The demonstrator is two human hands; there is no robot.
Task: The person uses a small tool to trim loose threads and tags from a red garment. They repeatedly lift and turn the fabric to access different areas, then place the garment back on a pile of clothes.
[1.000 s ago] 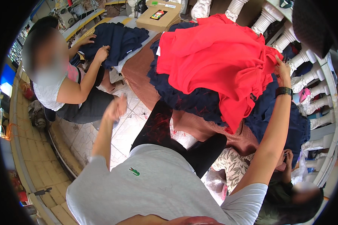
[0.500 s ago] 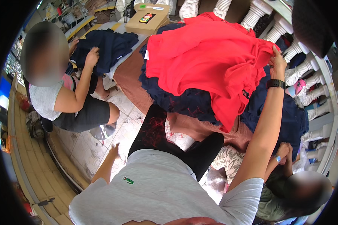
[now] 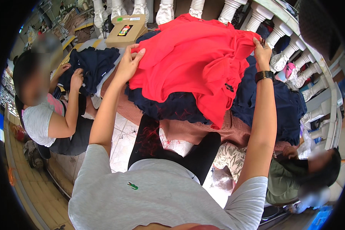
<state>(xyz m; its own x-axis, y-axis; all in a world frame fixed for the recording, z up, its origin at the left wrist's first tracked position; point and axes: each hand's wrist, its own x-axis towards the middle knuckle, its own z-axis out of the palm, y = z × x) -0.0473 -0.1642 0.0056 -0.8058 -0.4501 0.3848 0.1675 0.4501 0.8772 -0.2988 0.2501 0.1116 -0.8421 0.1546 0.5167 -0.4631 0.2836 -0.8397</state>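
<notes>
A red knit garment lies spread over a heap of dark navy clothes, its front part bunched and hanging down toward my lap. A small dark tag shows on its right side. My left hand is closed on the garment's left edge, thumb and fingers pinching the cloth. At the upper right edge, my right hand, with a black watch on the wrist, grips the same garment. A thin dark pointed object sticks out by the right fingers; its kind is unclear.
More navy clothing is piled at the right. One person at the left handles a navy garment; another person sits at the lower right. A cardboard box stands at the back. White balusters line the far side.
My left hand has come up from low at the left and taken hold of the red garment's left edge. My right hand still grips the other side; the view has shifted.
</notes>
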